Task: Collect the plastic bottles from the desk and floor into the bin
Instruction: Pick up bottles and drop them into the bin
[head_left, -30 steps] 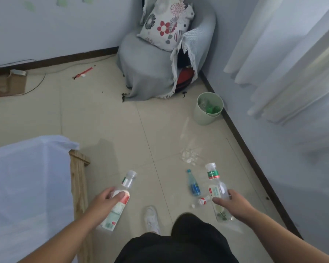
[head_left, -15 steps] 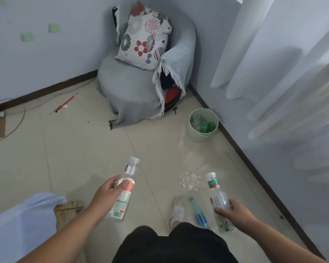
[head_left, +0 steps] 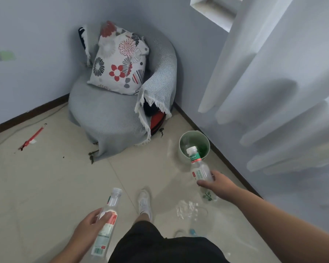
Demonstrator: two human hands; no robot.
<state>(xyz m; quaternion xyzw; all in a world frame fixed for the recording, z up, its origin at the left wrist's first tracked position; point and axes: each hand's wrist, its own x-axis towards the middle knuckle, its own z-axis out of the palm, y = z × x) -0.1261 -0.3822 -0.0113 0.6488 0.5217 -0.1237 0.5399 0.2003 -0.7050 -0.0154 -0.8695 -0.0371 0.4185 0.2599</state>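
Bottles are held in both hands: a clear bottle with a red-and-white label (head_left: 105, 224) is gripped around its middle by the left hand (head_left: 87, 227), cap pointing up and away, and a clear bottle with a green neck band (head_left: 198, 168) is grasped low on its body by the right hand (head_left: 216, 182), its white cap tilted toward the bin (head_left: 194, 148). The cap of that second bottle is seen overlapping the near rim of the bin, though whether it is above the opening cannot be told. The pale green bin stands on the tiled floor (head_left: 55, 177) close to the dark skirting of the right wall, and green and clear shapes are visible inside it, too blurred to identify. On the floor near the person's feet a crumpled piece of clear plastic (head_left: 187, 209) is lying, and just beyond it a small blue cap or bottle end (head_left: 192, 231) is partly hidden by the dark shorts. A white shoe (head_left: 145, 204) is planted between the two hands. In the corner a round chair draped with a grey throw (head_left: 110, 118) is seen, with a floral cushion (head_left: 120, 61) propped on it. A red stick-like object (head_left: 32, 138) lies on the floor to the left, and white curtains (head_left: 273, 82) hang at the right
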